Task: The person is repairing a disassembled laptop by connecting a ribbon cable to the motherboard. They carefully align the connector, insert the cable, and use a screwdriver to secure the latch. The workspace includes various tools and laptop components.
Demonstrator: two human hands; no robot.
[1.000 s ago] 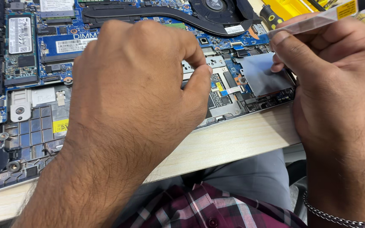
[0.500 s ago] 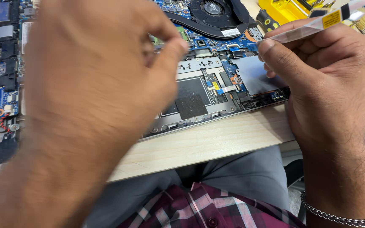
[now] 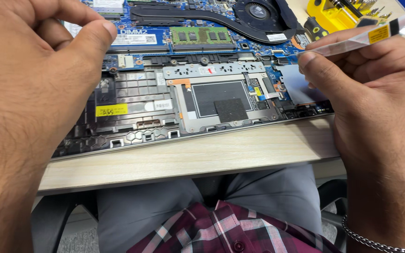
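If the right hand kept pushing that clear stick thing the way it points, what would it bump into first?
Probably the grey patch on the open laptop. The right hand aims the clear tool down-left, with its tip hidden behind the fingers just above that patch. Depth is hard to judge.

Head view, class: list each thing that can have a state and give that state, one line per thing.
Laptop: bottom cover off, circuit boards bared.
Fan: bared, in place.
Memory stick: seated in its slot.
Left hand: raised above the laptop, thumb and fingers close together.
Right hand: gripping a clear plastic tool.

blue circuit board (image 3: 221,18), yellow tool case (image 3: 333,16)
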